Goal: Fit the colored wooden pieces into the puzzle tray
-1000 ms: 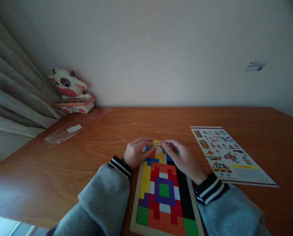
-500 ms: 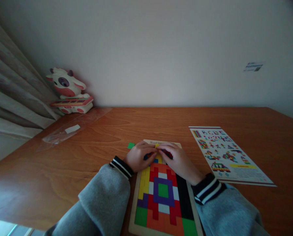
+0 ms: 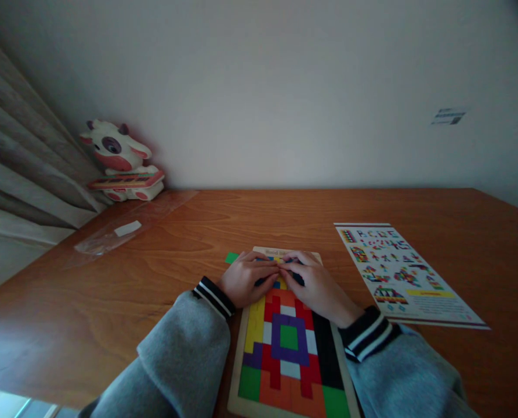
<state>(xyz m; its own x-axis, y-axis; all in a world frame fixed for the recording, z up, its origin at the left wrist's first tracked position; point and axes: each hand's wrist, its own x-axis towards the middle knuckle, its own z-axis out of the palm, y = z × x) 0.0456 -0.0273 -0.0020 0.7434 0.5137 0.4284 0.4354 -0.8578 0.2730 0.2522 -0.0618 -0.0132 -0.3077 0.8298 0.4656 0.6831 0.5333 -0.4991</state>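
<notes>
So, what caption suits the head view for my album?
Left hand and right hand close together at the far end of a colourful block puzzle, printed sheet at right.

The board (image 3: 346,377) is on the table (image 3: 189,232), with the left hand (image 3: 247,278) and right hand (image 3: 313,284) over its far end, a block (image 3: 231,258) just left of that end, the sheet (image 3: 409,273) to its right, the bag (image 3: 100,241) and toy (image 3: 130,181) farther back to its left, and the wall (image 3: 263,104) behind.

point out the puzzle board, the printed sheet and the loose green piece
Puzzle board (image 3: 234,386), head view: left wooden rim.
Printed sheet (image 3: 400,273), head view: middle of its face.
Loose green piece (image 3: 231,257), head view: its visible part.
</notes>
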